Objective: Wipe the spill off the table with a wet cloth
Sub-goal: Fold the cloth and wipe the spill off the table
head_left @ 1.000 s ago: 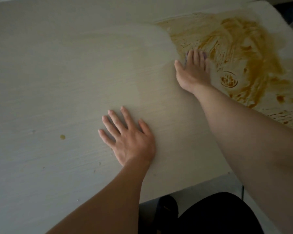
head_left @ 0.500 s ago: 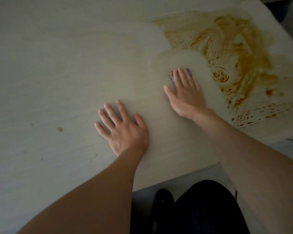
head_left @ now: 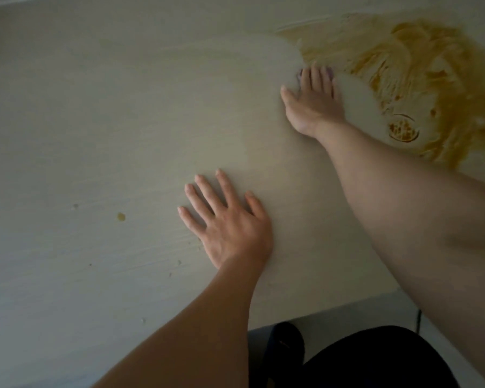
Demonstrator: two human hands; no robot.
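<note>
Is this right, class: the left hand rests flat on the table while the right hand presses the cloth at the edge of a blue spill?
Not quite. In the head view the spill is orange-brown, not blue. The rest holds: the left hand rests flat on the table, and the right hand presses the cloth at the spill's edge.

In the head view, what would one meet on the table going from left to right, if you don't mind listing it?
Small brown drop → left hand, flat on the table → right hand pressing the cloth → brown spill.
</note>
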